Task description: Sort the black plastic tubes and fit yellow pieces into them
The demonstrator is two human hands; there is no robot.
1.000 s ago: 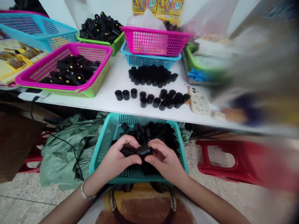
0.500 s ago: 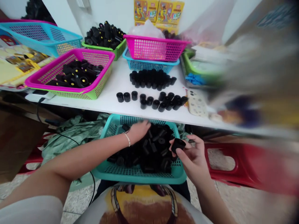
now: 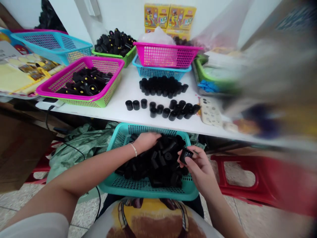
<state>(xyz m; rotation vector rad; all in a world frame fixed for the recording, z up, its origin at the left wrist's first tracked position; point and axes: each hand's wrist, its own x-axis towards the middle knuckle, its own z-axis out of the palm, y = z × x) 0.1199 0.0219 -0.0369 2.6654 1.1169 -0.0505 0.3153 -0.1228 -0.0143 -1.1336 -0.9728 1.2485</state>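
- White, smooth tabletop (image 3: pixel 128 77) runs across the scene, its near edge above a speckled, pale tiled floor (image 3: pixel 22 201); behind it rises a plain white wall (image 3: pixel 121 16).
- Yellow printed cardboard boxes (image 3: pixel 182 16) stand stacked at the far side, against the wall.
- At the far middle, a bright pink plastic lattice basket (image 3: pixel 168 54) sits on a light blue one (image 3: pixel 162 71); nearer, short black cylinders (image 3: pixel 163 86) stand packed in a block, with looser ones in front.
- On the left, a magenta-rimmed lattice basket (image 3: pixel 44 91) holds black pieces, several with yellow dots.
- Below the table, crumpled green sheeting (image 3: pixel 92 142) lies left and a glossy red plastic stool (image 3: pixel 262 180) stands right; the far right is blurred.
- A teal plastic basket (image 3: pixel 148 195) with perforated walls is nearest, heaped with dark black pieces (image 3: pixel 156 165), some tubular.
- The left hand (image 3: pixel 146 142), a pale bracelet (image 3: pixel 134 149) on its wrist, reaches into the far part of this heap; its fingertips are blurred, so whether they grip anything I cannot tell.
- The right hand (image 3: pixel 201 170) pinches a glossy black hollow-looking cylinder (image 3: pixel 184 156) between thumb and fingers, tilted, at the teal basket's right rim.
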